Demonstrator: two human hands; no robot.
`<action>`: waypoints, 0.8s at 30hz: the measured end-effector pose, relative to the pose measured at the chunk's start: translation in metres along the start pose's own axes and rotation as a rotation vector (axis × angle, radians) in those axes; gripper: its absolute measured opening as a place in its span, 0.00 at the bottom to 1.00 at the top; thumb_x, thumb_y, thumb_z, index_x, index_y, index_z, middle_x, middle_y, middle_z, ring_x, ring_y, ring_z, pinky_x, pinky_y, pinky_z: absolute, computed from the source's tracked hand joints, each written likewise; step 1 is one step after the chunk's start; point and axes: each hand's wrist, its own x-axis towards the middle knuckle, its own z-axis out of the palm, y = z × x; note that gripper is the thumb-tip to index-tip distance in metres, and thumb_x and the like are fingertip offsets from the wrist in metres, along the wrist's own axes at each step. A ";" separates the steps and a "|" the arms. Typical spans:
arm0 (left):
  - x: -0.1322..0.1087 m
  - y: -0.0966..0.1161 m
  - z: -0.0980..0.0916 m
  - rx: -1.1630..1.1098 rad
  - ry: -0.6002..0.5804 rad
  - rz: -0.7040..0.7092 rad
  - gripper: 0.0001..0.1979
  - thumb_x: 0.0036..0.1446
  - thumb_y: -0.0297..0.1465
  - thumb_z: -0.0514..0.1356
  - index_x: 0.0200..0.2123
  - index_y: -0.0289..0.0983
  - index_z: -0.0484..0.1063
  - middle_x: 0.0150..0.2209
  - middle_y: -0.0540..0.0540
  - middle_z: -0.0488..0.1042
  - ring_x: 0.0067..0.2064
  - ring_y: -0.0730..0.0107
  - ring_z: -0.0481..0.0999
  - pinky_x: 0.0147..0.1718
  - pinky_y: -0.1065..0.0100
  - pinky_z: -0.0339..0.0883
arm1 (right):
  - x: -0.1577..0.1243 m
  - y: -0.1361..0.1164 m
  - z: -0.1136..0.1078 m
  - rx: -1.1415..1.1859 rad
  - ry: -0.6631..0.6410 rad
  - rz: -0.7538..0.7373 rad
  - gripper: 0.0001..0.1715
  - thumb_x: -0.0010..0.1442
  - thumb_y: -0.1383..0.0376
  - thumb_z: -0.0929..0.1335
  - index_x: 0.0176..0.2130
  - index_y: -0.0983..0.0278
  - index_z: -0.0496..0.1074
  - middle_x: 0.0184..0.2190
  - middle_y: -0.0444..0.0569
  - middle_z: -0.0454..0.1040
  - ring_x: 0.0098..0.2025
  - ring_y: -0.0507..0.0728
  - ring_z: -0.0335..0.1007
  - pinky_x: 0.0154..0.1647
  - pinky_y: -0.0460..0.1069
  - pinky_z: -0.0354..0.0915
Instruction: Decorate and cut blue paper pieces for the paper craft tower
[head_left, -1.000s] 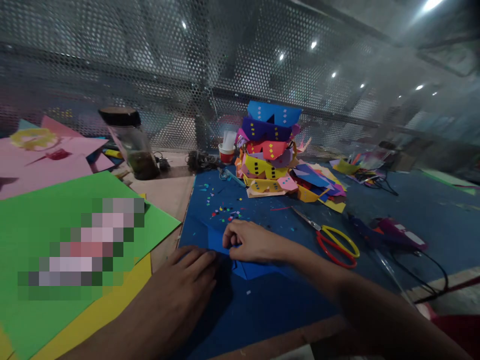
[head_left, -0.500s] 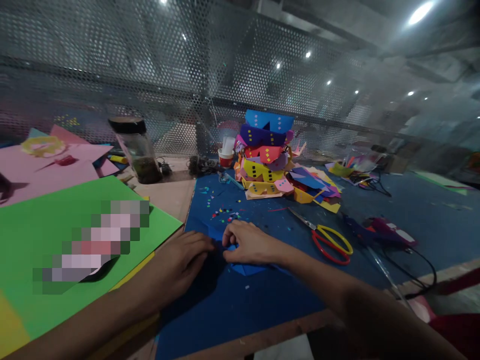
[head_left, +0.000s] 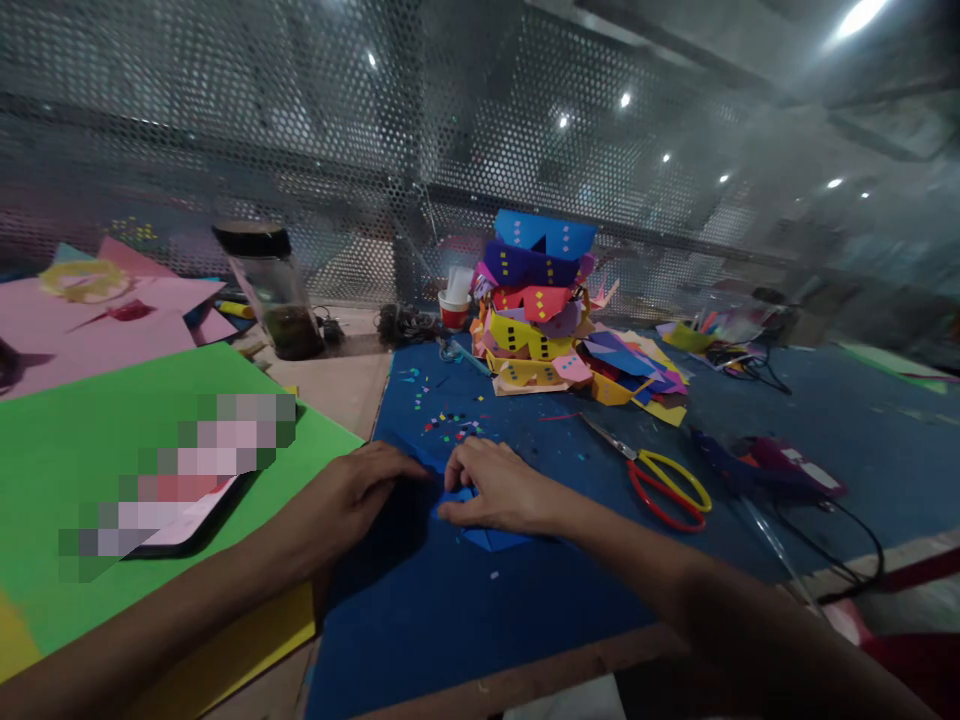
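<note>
A folded piece of blue paper (head_left: 495, 540) lies on the blue tabletop, mostly covered by my hands. My right hand (head_left: 499, 487) is closed over it, fingers curled and thumb pressing low at the left. Just left of it, my left hand (head_left: 367, 480) bends over the paper's left part with its fingers together; its fingertips lie in shadow. Tiny coloured paper bits (head_left: 454, 425) are scattered beyond my fingers. To the right of my right hand rest scissors (head_left: 660, 485) with one yellow and one red handle, blades pointing away.
Decorated paper bands (head_left: 536, 320) form a tall stack at the back, beside loose paper pieces (head_left: 637, 370). At left, a partly blurred phone (head_left: 210, 515) lies on green sheets (head_left: 225, 375), with a jar (head_left: 289, 310) behind. A purple glue gun (head_left: 780, 470) with a cord sits right.
My left hand has shifted slightly up and left, its wrist raised, uncovering more of the phone and yellow paper. My right hand stays on the blue paper.
</note>
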 end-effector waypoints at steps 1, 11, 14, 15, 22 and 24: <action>0.001 0.000 -0.002 -0.010 -0.011 -0.035 0.21 0.64 0.23 0.49 0.47 0.39 0.80 0.45 0.43 0.84 0.48 0.61 0.82 0.50 0.61 0.75 | 0.000 0.000 0.001 -0.005 0.010 0.003 0.18 0.58 0.55 0.76 0.41 0.63 0.73 0.40 0.46 0.72 0.46 0.59 0.68 0.47 0.52 0.56; 0.003 0.003 -0.010 -0.093 0.051 -0.212 0.19 0.68 0.31 0.49 0.50 0.38 0.79 0.48 0.42 0.84 0.50 0.56 0.82 0.53 0.56 0.74 | -0.005 -0.003 0.001 -0.011 0.037 -0.008 0.19 0.59 0.54 0.76 0.41 0.63 0.74 0.41 0.47 0.73 0.46 0.59 0.68 0.46 0.52 0.56; 0.003 0.002 -0.008 -0.031 0.033 -0.106 0.20 0.68 0.29 0.49 0.53 0.38 0.78 0.51 0.42 0.83 0.54 0.56 0.80 0.55 0.56 0.72 | -0.004 0.000 0.001 -0.004 0.031 -0.024 0.19 0.59 0.54 0.77 0.42 0.63 0.74 0.41 0.47 0.73 0.46 0.59 0.67 0.47 0.52 0.56; 0.003 0.000 -0.006 -0.008 0.028 -0.057 0.20 0.67 0.28 0.49 0.54 0.38 0.78 0.52 0.42 0.83 0.54 0.57 0.80 0.56 0.56 0.72 | -0.003 0.001 0.001 0.010 0.022 -0.031 0.19 0.60 0.54 0.77 0.42 0.63 0.74 0.41 0.47 0.72 0.46 0.59 0.67 0.47 0.52 0.55; 0.002 -0.008 0.001 0.194 -0.044 0.135 0.25 0.61 0.18 0.49 0.51 0.42 0.79 0.59 0.44 0.79 0.57 0.60 0.78 0.56 0.56 0.69 | -0.004 0.003 -0.007 0.113 0.006 -0.038 0.10 0.61 0.61 0.77 0.40 0.62 0.76 0.39 0.45 0.73 0.44 0.56 0.69 0.46 0.50 0.58; 0.002 -0.005 0.000 0.227 -0.051 0.131 0.25 0.61 0.18 0.49 0.51 0.42 0.79 0.60 0.44 0.77 0.57 0.59 0.77 0.55 0.56 0.69 | -0.004 0.003 -0.008 0.123 0.013 -0.032 0.08 0.60 0.64 0.76 0.39 0.63 0.77 0.38 0.45 0.74 0.42 0.55 0.70 0.44 0.49 0.60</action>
